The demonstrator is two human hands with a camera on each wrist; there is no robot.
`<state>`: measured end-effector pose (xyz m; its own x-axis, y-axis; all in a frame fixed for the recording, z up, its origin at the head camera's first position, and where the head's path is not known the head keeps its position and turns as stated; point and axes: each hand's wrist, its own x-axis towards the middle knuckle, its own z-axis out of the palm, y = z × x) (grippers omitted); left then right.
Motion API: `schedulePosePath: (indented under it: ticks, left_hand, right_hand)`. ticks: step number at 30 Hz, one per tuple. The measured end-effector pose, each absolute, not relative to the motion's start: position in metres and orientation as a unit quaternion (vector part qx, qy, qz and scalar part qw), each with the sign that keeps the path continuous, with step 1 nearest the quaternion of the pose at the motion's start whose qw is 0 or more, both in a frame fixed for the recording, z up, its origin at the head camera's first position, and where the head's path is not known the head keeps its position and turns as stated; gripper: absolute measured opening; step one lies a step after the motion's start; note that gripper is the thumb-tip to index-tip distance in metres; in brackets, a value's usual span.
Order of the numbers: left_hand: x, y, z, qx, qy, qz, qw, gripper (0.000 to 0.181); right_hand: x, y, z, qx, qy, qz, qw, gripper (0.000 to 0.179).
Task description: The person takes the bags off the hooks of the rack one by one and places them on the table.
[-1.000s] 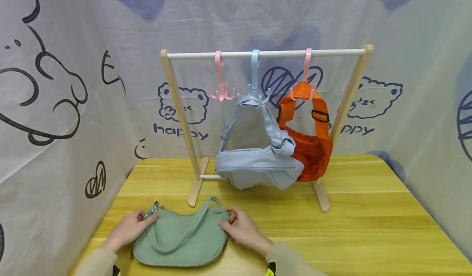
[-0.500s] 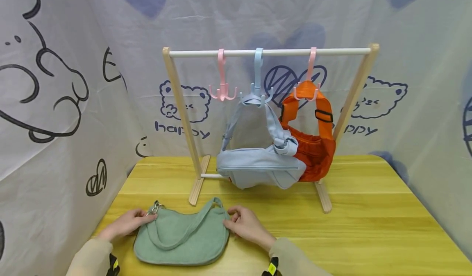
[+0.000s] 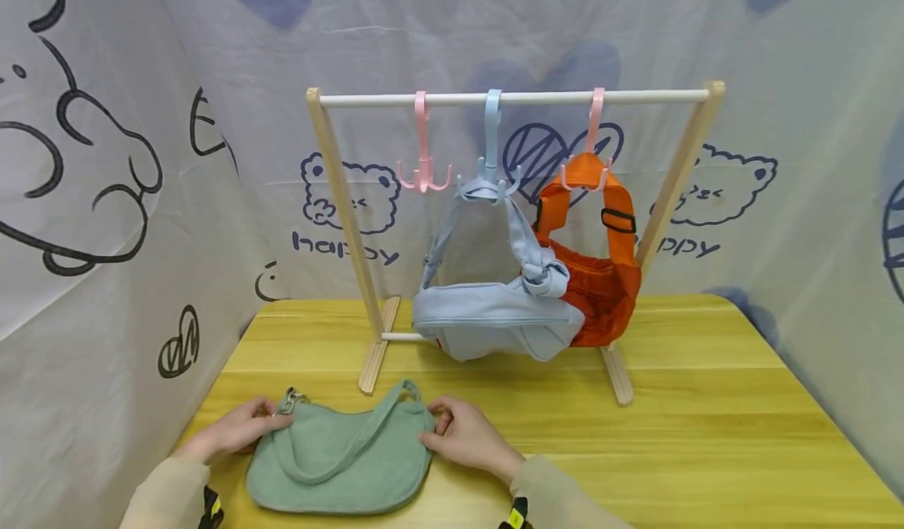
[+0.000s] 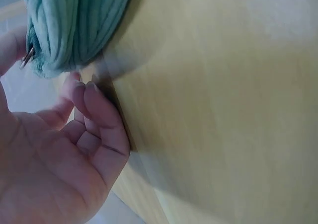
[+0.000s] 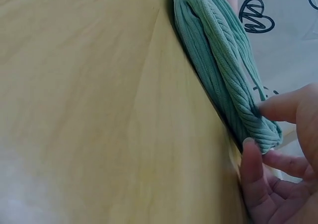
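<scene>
The green bag (image 3: 360, 486) is at the lower left of the head view. The left hand (image 3: 233, 428) pinches its left end; the right hand (image 3: 466, 439) pinches its right end. Holding both ends evenly should stop it twisting on the bench (image 3: 671, 443).

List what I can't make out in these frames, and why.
Back face of the green bag: head view, hidden by its own front.
Part of the orange bag: head view, behind the light blue bag.
Rest of the left hand: left wrist view, cut off by the picture's edge.
Rest of the right hand: right wrist view, same reason.
Bag contents: no view shows inside.
</scene>
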<state>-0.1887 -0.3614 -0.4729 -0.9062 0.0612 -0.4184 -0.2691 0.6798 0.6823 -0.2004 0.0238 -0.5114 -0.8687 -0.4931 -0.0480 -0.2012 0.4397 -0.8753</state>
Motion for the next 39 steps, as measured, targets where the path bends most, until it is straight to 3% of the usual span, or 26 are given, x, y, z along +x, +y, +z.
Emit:
schedulePosePath:
  ticks: [27,39]
  left_hand:
    - [-0.194,-0.363,-0.470,-0.055,0.921,0.337,0.186,0.037]
    - [-0.192,-0.357,-0.472,-0.025,0.955,0.271,0.117,0.044]
  right_hand:
    - [-0.201,0.009,-0.500,-0.214,0.899,-0.363,0.115,0.049]
    - [-0.199,0.009,-0.503,-0.206,0.889,-0.391,0.117,0.048]
